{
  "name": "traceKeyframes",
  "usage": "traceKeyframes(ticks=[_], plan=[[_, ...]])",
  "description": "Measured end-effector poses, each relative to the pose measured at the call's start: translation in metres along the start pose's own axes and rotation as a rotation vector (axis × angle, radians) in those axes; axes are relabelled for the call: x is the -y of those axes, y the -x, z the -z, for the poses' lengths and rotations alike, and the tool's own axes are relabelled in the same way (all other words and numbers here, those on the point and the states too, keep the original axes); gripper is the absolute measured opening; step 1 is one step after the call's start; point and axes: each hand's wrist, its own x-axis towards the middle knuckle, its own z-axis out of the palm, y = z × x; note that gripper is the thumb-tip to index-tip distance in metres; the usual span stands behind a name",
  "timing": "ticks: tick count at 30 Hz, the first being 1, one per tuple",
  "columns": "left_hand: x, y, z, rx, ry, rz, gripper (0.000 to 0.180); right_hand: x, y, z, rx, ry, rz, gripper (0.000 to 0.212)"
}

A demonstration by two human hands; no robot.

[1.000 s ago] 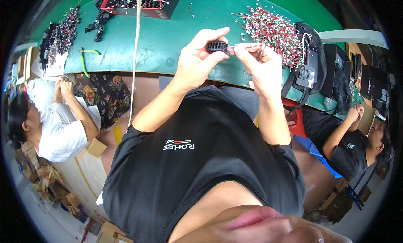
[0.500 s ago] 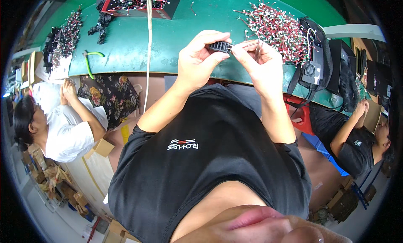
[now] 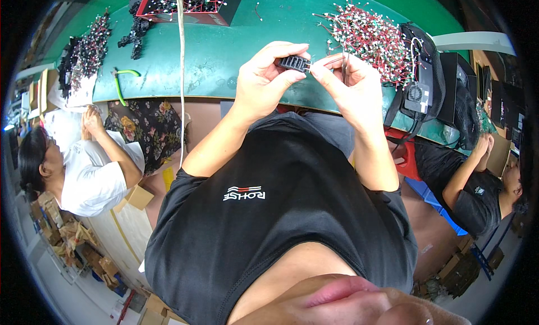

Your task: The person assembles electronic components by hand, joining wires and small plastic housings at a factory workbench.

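My left hand (image 3: 263, 78) pinches a small black ribbed plastic part (image 3: 293, 63) between thumb and fingers, above the near edge of the green table. Light-coloured pins or wire ends show at its right end. There the thumb and forefinger of my right hand (image 3: 356, 86) are closed together, almost touching the part. Thin dark reddish wires (image 3: 344, 67) run through my right fingers; their ends are hidden by the hand. Just beyond my right hand lies a large heap of red and black wires with white connectors (image 3: 370, 41).
The green table (image 3: 241, 39) bears a red-and-black box (image 3: 224, 17) of wires at the back and green-handled pliers (image 3: 119, 86) at left. A pale cord (image 3: 181, 61) hangs in front. A black bag (image 3: 429, 67) lies at right. One person (image 3: 95, 168) sits at left, another (image 3: 471, 184) at right.
The pale cord has shifted left. My right hand has moved very slightly to the right; my left hand keeps its hold on the black part, nearly still.
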Motion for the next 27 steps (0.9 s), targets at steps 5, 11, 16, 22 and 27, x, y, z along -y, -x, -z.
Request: traceKeyframes(ticks=[5,11,16,22,27], plan=[[-0.004,-0.001,0.000,0.021,-0.046,-0.004,0.047,0.002,0.000,0.002,0.022,0.070,-0.011,0.014],[-0.009,-0.004,0.008,0.112,-0.294,-0.103,0.047,0.009,-0.002,0.004,0.056,0.108,0.007,0.014],[-0.015,-0.006,0.008,0.140,-0.407,-0.104,0.046,0.019,-0.007,0.009,0.134,0.200,-0.064,0.014],[-0.007,-0.002,0.011,0.101,-0.445,-0.152,0.046,0.008,-0.005,0.001,0.099,0.154,-0.033,0.013],[-0.009,-0.001,0.012,0.142,-0.486,-0.091,0.047,0.001,-0.014,0.011,0.189,0.199,-0.059,0.013]])
